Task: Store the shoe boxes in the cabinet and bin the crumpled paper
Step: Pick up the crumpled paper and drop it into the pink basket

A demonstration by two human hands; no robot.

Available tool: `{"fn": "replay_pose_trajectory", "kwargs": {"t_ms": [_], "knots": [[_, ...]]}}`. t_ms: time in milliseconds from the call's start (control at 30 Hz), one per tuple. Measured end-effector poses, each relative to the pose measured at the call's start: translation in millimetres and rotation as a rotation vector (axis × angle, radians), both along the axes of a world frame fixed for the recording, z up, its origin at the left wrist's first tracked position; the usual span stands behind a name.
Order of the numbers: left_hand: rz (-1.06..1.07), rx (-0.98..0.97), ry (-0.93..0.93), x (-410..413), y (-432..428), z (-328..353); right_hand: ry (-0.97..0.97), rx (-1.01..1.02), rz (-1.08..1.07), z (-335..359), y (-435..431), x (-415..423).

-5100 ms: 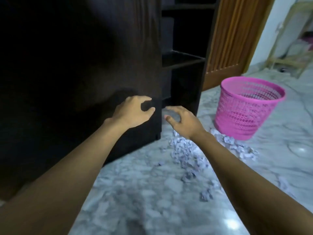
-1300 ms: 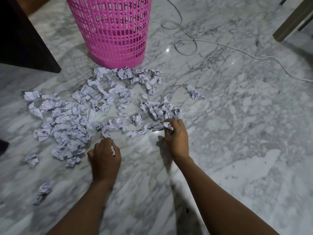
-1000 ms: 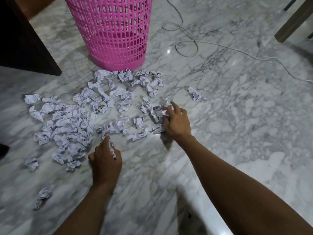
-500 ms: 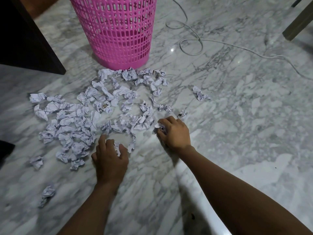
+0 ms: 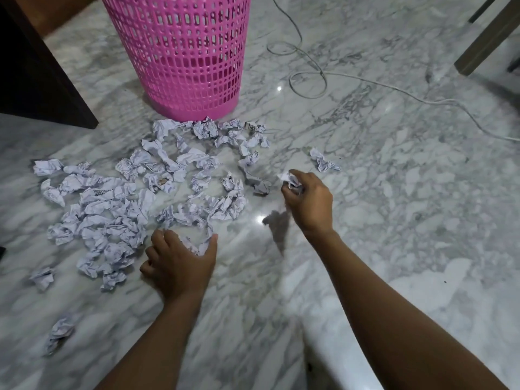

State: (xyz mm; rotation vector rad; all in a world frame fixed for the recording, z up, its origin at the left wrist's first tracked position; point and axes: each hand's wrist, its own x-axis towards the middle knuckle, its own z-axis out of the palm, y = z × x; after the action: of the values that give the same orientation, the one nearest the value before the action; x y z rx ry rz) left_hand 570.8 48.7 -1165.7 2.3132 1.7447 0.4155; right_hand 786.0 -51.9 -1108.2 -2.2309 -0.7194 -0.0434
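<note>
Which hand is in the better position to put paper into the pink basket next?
Right, probably. The right hand pinches a crumpled ball, raised above the floor, ready for the pink basket. The left hand is down on the floor, curled round a scrap.

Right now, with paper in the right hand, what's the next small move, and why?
Probably lift the right hand to the pink basket and drop its paper wad: it pinches one, the basket stands just beyond the pile, and the left hand is curled over another scrap.
</note>
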Motion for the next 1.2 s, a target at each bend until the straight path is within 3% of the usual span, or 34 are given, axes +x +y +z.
{"fn": "replay_pose_trajectory", "kwargs": {"t_ms": [167,233,367,733,900,1067,1200], "knots": [[-0.070,0.075,0.013,-3.0,2.3,-7.6,0.069,-0.372,0.089,-27.2,2.7,18.1],[-0.100,0.112,0.022,-4.2,2.2,-9.3,-0.005,-0.463,0.092,-39.0,-1.2,10.0],[-0.176,0.143,0.003,-7.0,3.5,-10.4,-0.160,-0.391,0.095,-48.6,-8.1,-4.7],[-0.339,0.091,-0.222,-17.0,18.6,-1.5,-0.162,-0.197,0.197,-57.3,-27.9,-16.1],[-0.327,-0.069,-0.322,-16.9,24.1,10.0,0.068,-0.141,0.113,-47.0,-34.2,-22.8],[-0.206,-0.191,-0.483,-11.6,21.7,31.2,0.448,0.128,-0.138,-17.6,-22.9,-36.1],[-0.087,-0.348,-0.622,1.8,30.0,84.1,0.659,0.324,-0.215,26.5,-2.1,-49.2]]}}
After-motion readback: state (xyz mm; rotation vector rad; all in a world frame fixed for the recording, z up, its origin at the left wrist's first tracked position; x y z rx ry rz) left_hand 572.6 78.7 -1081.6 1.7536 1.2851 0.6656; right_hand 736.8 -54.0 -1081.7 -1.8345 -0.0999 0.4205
